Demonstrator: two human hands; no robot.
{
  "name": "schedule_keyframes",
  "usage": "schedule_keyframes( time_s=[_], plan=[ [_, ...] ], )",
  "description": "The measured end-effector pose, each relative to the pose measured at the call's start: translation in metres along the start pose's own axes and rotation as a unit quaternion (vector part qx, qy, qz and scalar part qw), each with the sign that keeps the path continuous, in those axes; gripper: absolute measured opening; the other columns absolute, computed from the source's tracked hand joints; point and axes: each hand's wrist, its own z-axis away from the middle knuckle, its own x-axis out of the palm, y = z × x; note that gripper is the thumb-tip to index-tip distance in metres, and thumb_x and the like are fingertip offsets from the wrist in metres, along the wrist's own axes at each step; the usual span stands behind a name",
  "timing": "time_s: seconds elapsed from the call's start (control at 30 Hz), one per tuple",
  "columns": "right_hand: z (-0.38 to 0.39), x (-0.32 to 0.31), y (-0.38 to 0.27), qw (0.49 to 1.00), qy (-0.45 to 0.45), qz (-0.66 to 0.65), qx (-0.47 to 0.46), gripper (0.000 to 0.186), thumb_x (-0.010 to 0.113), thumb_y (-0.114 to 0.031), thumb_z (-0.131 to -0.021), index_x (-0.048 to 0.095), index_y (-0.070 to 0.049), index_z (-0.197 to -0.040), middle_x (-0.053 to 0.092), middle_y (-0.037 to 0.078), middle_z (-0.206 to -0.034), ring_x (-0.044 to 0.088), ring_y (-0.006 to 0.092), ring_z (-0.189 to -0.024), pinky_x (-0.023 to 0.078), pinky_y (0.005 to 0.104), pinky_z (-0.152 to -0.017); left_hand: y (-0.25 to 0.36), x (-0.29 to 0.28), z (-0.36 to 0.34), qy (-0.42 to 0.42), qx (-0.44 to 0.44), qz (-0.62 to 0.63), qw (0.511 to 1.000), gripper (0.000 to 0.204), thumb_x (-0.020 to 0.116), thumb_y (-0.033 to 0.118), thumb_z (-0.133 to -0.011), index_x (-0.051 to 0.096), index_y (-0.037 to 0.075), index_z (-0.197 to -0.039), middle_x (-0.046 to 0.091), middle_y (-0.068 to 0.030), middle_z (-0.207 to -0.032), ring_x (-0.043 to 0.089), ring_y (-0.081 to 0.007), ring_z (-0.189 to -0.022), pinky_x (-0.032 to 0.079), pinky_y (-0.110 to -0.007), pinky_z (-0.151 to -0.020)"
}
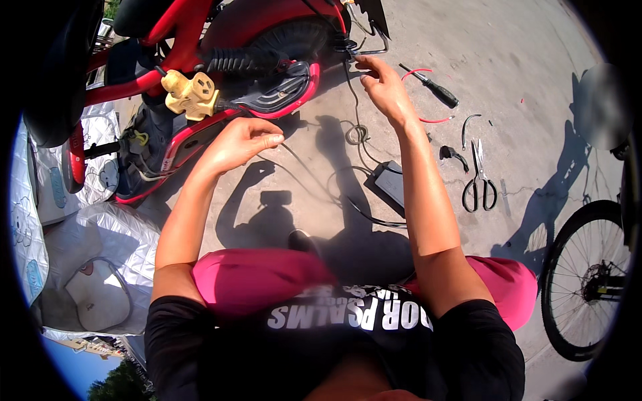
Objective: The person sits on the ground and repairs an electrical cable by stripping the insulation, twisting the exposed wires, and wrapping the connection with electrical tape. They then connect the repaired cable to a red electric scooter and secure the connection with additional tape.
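My left hand [244, 142] is closed, thumb and fingers pinched on a thin dark cable [301, 160] that runs down toward a grey-and-black box [389, 187] on the ground. At the red electric scooter's [267, 33] rear wheel, my right hand [384, 83] reaches out with the index finger stretched and the thumb apart from it. Its fingertips are beside a black cord [353, 90] that hangs near metal parts [358, 48]. Further down, the cord coils loosely before the box. A yellow multi-socket adapter [190, 93] hangs by the scooter's frame, above my left hand.
Right of my right forearm lie a screwdriver [438, 92], a red wire [435, 120], black-handled scissors [479, 184] and small black pieces [455, 157]. A bicycle wheel [585, 281] stands at the right edge. Silver quilted covers [117, 234] hang at the left.
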Motion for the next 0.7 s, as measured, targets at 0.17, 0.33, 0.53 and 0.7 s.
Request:
schedule_keyframes(
  time_s=[0.17, 0.33, 0.53, 0.7],
  plan=[
    [0.006, 0.022, -0.002, 0.991, -0.077, -0.109, 0.021, 0.045, 0.057, -0.012, -0.09, 0.049, 0.001, -0.132, 0.058, 0.013, -0.126, 0.055, 0.021, -0.116, 0.04, 0.0335, -0.101, 0.059, 0.017, -0.088, 0.131, 0.186, 0.125, 0.966, 0.085, 0.074, 0.027, -0.082, 0.023, 0.005, -0.147, 0.032, -0.0203, -0.146, 0.033, -0.027, -0.136, 0.03, -0.036, -0.11],
    [0.02, 0.008, -0.034, 0.987, -0.133, -0.05, 0.075, 0.038, 0.068, -0.024, -0.087, 0.063, 0.001, -0.115, 0.065, 0.011, -0.112, 0.058, 0.0184, -0.107, 0.043, 0.0306, -0.096, 0.088, 0.034, -0.118, 0.058, 0.204, 0.262, 0.941, 0.034, 0.062, 0.025, -0.091, 0.054, 0.004, -0.116, 0.06, -0.0111, -0.106, 0.057, -0.0201, -0.099, 0.044, -0.032, -0.09],
    [0.005, 0.016, 0.078, 0.969, -0.167, -0.178, 0.035, 0.013, 0.065, -0.009, -0.086, 0.063, -0.004, -0.098, 0.062, 0.003, -0.091, 0.057, 0.0133, -0.091, 0.047, 0.0266, -0.083, 0.091, 0.045, -0.11, 0.035, 0.19, 0.425, 0.884, 0.016, 0.057, 0.014, -0.094, 0.057, -0.001, -0.1, 0.063, -0.0104, -0.086, 0.063, -0.0187, -0.078, 0.053, -0.032, -0.075],
    [0.002, 0.012, 0.08, 0.989, 0.042, -0.135, -0.036, 0.013, 0.066, -0.009, -0.086, 0.064, -0.003, -0.097, 0.065, 0.004, -0.09, 0.06, 0.0147, -0.086, 0.049, 0.0286, -0.08, 0.082, 0.043, -0.112, 0.046, 0.189, 0.405, 0.893, 0.019, 0.058, 0.015, -0.094, 0.057, -0.003, -0.1, 0.063, -0.0103, -0.087, 0.063, -0.0186, -0.078, 0.053, -0.03, -0.076]
  ],
)
